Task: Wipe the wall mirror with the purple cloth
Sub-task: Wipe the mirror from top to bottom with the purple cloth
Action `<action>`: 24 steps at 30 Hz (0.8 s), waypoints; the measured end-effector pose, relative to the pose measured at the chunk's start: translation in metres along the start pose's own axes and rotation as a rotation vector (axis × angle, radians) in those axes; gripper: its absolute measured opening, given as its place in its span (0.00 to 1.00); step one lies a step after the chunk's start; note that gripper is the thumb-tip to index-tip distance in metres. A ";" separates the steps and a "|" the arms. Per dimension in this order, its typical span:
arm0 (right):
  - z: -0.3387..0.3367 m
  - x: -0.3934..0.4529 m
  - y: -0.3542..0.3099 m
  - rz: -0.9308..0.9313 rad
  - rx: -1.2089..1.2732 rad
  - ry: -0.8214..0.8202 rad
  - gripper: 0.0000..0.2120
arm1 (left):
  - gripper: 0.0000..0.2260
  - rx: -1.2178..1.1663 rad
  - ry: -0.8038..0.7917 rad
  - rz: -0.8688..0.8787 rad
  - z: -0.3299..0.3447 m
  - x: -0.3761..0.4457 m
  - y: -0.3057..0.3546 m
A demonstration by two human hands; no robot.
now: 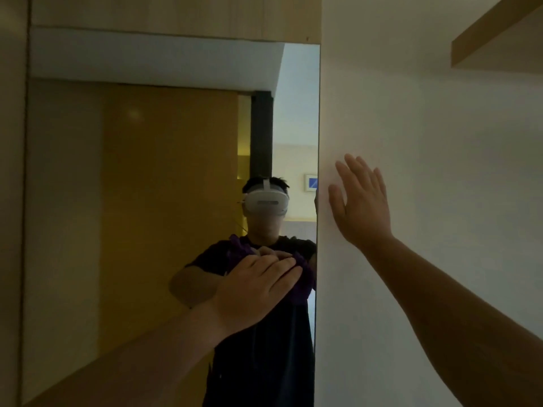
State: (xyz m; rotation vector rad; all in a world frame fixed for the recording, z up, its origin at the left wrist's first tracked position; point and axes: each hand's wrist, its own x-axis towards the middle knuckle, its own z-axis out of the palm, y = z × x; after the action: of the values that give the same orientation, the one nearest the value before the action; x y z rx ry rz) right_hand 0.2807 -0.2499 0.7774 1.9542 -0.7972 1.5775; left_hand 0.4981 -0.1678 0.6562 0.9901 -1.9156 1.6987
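Risk, missed strip: judged likely along the right edge of the wall mirror (132,201), where the purple cloth (302,284) sat bunched, not spread, under the fingers; cause would be uneven contact.
Risk, cloth slip: judged possible, since most of the cloth was hidden beneath the hand and only a fold hung free below the fingertips; cause would be a loosened press during a stroke.
Risk, smearing: judged possible if bare fingers strayed off the cloth onto the glass.
Risk, overrun: judged possible at the mirror's right edge, cloth passing onto the white wall (426,127).
Left hand (255,292): laid against the mirror near its right edge, low on the glass; fingers extended and close together, pressed over the cloth, not curled round it as far as could be seen.
Right hand (363,207): flat on the white wall just right of the mirror's edge; fingers straight and slightly spread, nothing held.
Purple cloth: between left hand and glass, at the mirror's lower right; also seen in the reflection.
Mirror surface: dim lighting; streaks or dirt could not be told.
Other: wooden shelf (496,36) up and well right of the mirror.
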 end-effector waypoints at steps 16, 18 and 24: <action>0.080 -0.082 -0.231 -0.149 0.024 -0.147 0.22 | 0.22 0.066 -0.065 -0.234 -0.109 -0.205 -0.181; 0.095 -0.096 -0.255 -0.153 -0.010 -0.181 0.23 | 0.19 0.079 -0.060 -0.249 -0.117 -0.223 -0.205; 0.127 -0.125 -0.291 -0.149 -0.117 -0.223 0.26 | 0.19 0.113 0.054 -0.306 -0.125 -0.244 -0.244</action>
State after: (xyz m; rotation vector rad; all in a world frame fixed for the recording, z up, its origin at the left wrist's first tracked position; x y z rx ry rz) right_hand 0.5553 -0.1183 0.6229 2.0752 -0.7913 1.2149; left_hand 0.8185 0.0094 0.6780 1.1972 -1.5546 1.6488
